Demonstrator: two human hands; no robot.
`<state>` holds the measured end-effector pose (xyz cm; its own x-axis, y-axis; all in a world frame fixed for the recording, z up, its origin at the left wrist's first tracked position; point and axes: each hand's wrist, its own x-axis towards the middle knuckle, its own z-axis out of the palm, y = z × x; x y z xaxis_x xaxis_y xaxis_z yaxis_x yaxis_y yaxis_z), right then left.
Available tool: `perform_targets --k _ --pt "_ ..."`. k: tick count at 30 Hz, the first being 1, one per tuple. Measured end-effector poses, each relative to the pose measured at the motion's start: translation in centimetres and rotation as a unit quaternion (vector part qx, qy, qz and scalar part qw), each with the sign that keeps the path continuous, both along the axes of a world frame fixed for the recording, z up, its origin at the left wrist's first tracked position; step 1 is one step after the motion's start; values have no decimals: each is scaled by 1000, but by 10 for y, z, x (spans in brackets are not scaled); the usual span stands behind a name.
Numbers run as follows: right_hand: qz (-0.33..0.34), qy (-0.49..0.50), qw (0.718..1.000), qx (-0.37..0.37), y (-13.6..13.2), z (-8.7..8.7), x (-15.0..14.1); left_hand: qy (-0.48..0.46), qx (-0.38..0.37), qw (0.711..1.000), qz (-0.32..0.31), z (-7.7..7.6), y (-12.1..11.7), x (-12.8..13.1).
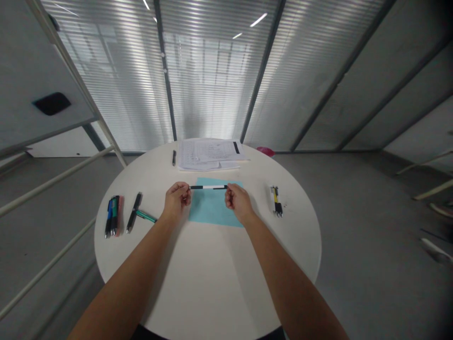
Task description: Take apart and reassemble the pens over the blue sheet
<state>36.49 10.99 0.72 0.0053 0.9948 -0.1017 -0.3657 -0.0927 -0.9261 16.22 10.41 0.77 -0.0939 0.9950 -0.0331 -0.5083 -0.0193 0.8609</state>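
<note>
ok so you're holding a pen [208, 187] level, side to side, in both hands over the far part of the blue sheet [212, 208]. Your left hand [178, 197] is pinching one black end between thumb and fingers, your right hand [238, 201] is pinching the other end the same way, and the white middle is showing in between. I can't tell how far the pen is hovering above the sheet. On your left some blue, green and reddish pens [113, 215] are lying side by side near the table [205, 283] edge, a black pen [134, 213] is lying near them, and a green pen [145, 216] is running from it toward your left forearm. Over on the right, yellow and black pens [277, 202] are sitting bunched together, and papers [208, 156] are lying at the far side
</note>
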Motion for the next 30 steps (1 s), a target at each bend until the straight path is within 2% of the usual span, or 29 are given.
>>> perform_targets --k 11,30 --pt "-24 -102 994 31 -1 -1 -2 9 10 1000 -8 -4 2 -1" --pt "-31 -90 995 34 -2 1 -2 1 7 1000 -12 -1 -1 0"
